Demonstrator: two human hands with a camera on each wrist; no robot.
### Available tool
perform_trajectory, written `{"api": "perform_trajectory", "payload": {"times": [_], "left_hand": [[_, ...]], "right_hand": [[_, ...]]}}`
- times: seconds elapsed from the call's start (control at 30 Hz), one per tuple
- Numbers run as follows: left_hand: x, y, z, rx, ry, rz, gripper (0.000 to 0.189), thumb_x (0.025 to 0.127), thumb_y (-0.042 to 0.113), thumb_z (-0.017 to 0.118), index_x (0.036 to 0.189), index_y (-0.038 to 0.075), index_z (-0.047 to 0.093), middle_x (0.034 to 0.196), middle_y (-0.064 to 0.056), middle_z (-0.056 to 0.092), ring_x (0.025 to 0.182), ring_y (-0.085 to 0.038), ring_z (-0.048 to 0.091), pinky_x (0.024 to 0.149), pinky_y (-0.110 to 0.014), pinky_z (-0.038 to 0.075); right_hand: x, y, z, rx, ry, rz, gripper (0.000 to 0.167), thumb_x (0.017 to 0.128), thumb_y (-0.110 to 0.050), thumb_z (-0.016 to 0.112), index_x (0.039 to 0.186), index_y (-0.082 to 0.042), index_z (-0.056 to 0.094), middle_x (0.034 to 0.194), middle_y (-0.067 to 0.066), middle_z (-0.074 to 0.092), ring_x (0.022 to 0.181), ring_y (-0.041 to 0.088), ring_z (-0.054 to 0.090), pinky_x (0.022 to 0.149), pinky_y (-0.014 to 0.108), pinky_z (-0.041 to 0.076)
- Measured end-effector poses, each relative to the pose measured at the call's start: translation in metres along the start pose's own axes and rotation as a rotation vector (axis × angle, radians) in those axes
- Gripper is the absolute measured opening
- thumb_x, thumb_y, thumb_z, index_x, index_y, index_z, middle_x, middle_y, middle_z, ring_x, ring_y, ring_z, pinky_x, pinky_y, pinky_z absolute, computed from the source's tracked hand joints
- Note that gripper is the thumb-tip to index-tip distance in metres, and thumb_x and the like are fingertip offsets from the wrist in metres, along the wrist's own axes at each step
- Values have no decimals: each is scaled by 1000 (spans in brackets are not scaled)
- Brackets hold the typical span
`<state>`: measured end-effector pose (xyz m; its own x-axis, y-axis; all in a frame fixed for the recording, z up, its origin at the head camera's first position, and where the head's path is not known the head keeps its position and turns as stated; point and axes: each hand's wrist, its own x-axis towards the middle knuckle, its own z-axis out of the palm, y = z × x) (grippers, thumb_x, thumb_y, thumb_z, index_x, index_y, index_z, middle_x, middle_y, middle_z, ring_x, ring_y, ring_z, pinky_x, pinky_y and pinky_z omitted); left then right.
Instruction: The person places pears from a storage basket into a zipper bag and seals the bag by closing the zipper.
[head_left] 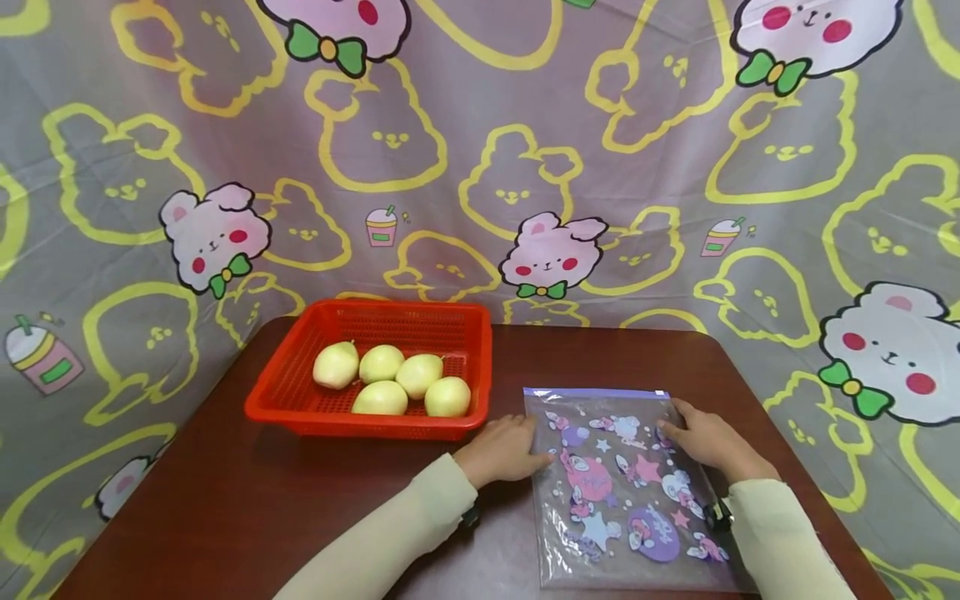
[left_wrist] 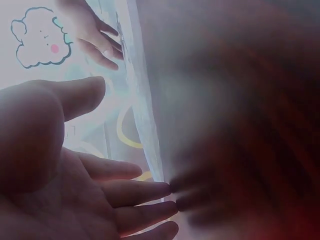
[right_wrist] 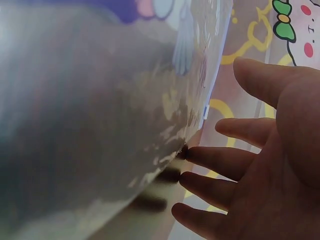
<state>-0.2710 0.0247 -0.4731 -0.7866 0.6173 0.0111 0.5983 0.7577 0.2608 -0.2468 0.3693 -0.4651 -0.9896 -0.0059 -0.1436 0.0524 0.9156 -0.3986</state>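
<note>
A clear zip bag (head_left: 622, 500) printed with pink, purple and blue cartoon figures and stars lies flat on the table, its purple zip strip (head_left: 592, 392) at the far end. The small white slider (head_left: 660, 392) sits at the strip's right end. At the bag's upper left edge is my left hand (head_left: 501, 450), thumb over the plastic, fingers (left_wrist: 135, 192) fairly straight with their tips against the tabletop. My right hand (head_left: 711, 442) rests along the upper right edge; its fingers (right_wrist: 215, 162) are spread and nearly straight beside the plastic (right_wrist: 100, 115).
Left of the bag, a red plastic basket (head_left: 360, 426) holds several pale yellow-green pears (head_left: 381, 364). Both stand on a dark reddish-brown table (head_left: 225, 517). A grey cloth (head_left: 450, 108) with cartoon prints hangs behind and around the table.
</note>
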Motion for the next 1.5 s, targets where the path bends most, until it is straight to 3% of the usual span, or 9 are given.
{"api": "perform_trajectory", "payload": {"times": [0.4,0.67,0.8,1.0,1.23,1.37,1.43,1.5], "left_hand": [[4,0,0,-19,-1,19,70,91,54,58,137,2,52,132,-13,58,119,-27,54,100,-40,42],[10,-3,-6,-208,-21,-3,76,92,50,60,145,-1,41,144,-15,47,132,-26,44,108,-37,34],[14,-7,-6,-347,31,-13,78,91,44,63,146,-4,37,147,-18,43,134,-28,41,109,-38,32],[18,-12,-6,-537,116,-59,77,90,35,67,145,-7,35,146,-22,41,132,-34,42,108,-44,33],[22,-12,-3,-748,255,-103,75,87,16,71,146,-7,31,144,-25,40,113,-35,59,87,-38,52],[26,-11,-2,-891,346,-121,74,84,4,70,146,-6,29,142,-28,39,109,-35,61,75,-34,56],[28,-10,-1,-944,368,-136,74,84,1,69,146,-5,29,139,-29,41,108,-34,62,72,-33,56],[28,-9,-1,-1003,375,-145,74,84,-1,67,147,-5,27,135,-30,46,108,-35,62,73,-35,56]], "right_hand": [[-1,1,1,39,-7,-22,84,96,-49,54,147,10,24,139,39,36,123,58,37,93,71,33],[4,2,0,75,32,-57,84,97,-50,53,148,9,24,140,39,35,125,59,35,93,71,33],[6,5,1,107,84,-85,81,97,-47,55,147,9,25,140,38,37,124,58,38,93,70,34],[6,4,2,245,115,-75,78,98,-41,56,149,7,22,142,38,33,126,56,36,94,66,36],[8,1,0,408,176,-106,71,99,-30,58,148,9,23,142,35,37,124,51,43,94,60,41],[6,-1,-3,500,224,-115,68,98,-25,60,148,7,26,141,33,40,121,49,48,93,57,43],[5,-1,-3,540,253,-100,67,97,-23,62,148,5,28,142,31,41,120,46,51,92,50,47],[4,0,-4,611,279,-88,67,96,-22,63,148,5,28,142,30,41,113,34,59,88,38,51]]}}
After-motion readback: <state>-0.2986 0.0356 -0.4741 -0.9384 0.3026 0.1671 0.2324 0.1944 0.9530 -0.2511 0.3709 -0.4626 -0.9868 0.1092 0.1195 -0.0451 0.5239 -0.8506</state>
